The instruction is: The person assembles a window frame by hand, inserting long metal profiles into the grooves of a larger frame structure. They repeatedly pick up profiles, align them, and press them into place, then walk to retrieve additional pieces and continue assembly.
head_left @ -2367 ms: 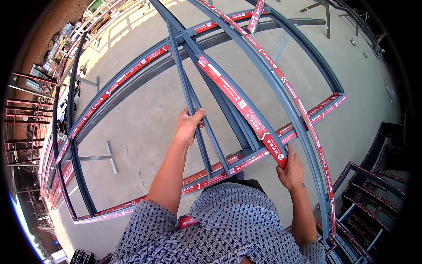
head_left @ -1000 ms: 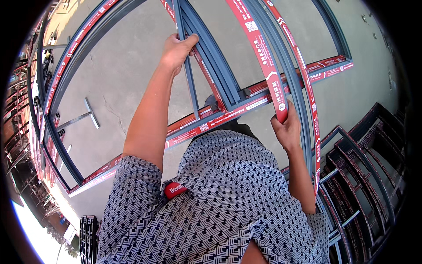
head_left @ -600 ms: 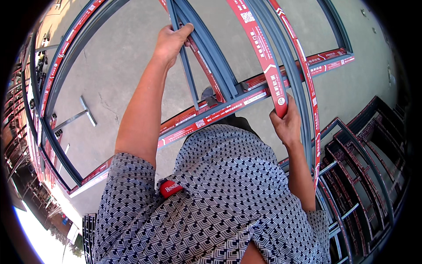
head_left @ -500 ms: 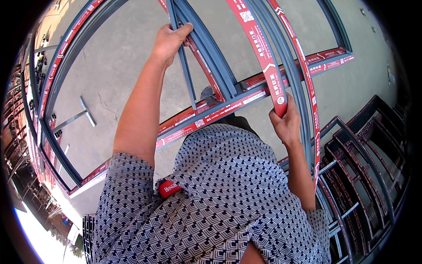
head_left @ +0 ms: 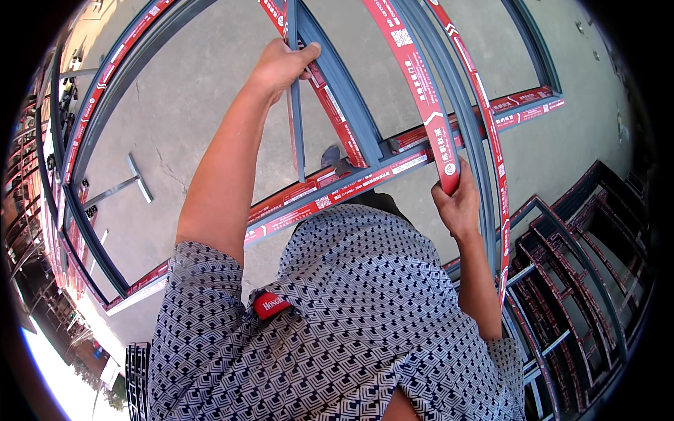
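My left hand (head_left: 284, 67) is closed around a narrow grey metal strip (head_left: 298, 130) with red film on one side. This strip stands at a slant beside the grey upright bar (head_left: 344, 84) of a large window-like frame. Its lower end is by the frame's red-filmed bottom rail (head_left: 337, 193). On the right, my right hand (head_left: 460, 200) grips the lower end of a wider strip faced with red film (head_left: 421, 88). That strip runs away from me across the frame, next to long grey profiles (head_left: 460, 105).
A curved, red-edged frame side (head_left: 98, 91) arches on the left. On the concrete floor (head_left: 161, 119) lies a T-shaped metal piece (head_left: 138, 179). Several dark frames are stacked at the lower right (head_left: 569, 281). A shoe (head_left: 331, 156) shows beyond the bottom rail.
My left hand has moved slightly right with the narrow strip, which has turned so that more of its red side shows. My right hand keeps its hold, a touch lower in view.
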